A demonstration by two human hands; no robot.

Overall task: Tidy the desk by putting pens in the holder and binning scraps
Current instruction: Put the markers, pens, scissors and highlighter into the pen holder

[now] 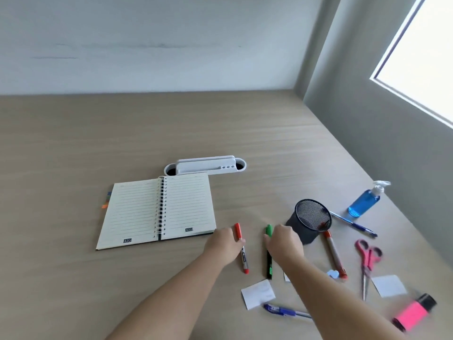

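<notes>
Both hands down at once: left hand curled over red marker, right hand curled over green marker; cannot tell if either grip closed, both markers flat on desk

Mesh holder just beside right hand, tilted

Risk: knuckles nudge holder, it tips. Markers roll. Paper scraps near forearms, could get swept
</notes>
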